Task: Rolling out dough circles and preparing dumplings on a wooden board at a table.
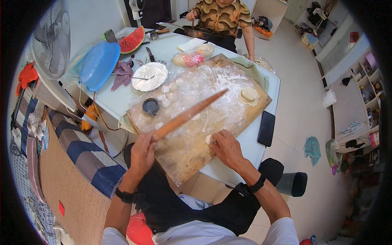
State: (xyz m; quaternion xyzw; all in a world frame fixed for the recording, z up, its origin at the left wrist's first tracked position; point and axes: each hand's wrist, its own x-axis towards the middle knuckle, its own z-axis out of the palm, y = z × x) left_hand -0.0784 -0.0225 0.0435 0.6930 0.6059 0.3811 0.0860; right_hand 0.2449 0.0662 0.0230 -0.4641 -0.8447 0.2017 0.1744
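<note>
My left hand (141,151) is closed round the near end of a wooden rolling pin (191,112), which slants up and to the right over the floured wooden board (175,168). Near the board's front right edge, my right hand (226,148) has its fingertips on a small piece of dough (208,139). One flat dough piece (196,117) lies beneath the pin. Several round dough wrappers (248,96) are piled at the board's right side. Small dough balls (173,87) rest under clear plastic at the far left, beside a dark cup (151,106).
A white bowl of flour (150,76), a blue basin (100,65), a watermelon piece (132,40) and a knife (150,54) are on the table's far left. A phone (266,128) lies at the right edge. Opposite, another person (222,18) holds a stick over a dark pan.
</note>
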